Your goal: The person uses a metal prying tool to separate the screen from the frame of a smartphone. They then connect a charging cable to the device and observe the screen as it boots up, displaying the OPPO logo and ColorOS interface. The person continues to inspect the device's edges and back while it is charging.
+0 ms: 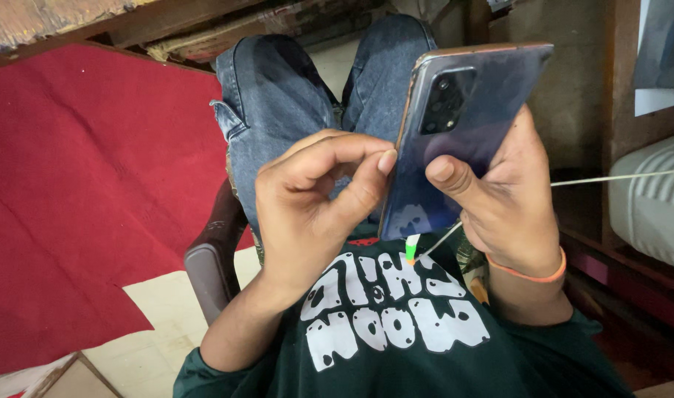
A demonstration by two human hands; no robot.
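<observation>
Dark-blue phone (466, 133) stands tilted over the lap, back facing up, gripped by the right hand (510, 199). Left hand (315, 199) pinches its left edge, fingers curled. Red cloth (86, 191) fills the left; a white cable (617, 177) runs right.

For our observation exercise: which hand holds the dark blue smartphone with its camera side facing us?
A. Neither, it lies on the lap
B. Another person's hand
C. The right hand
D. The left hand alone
C: the right hand wraps around the dark blue smartphone, while the left hand pinches at its edge.
</observation>
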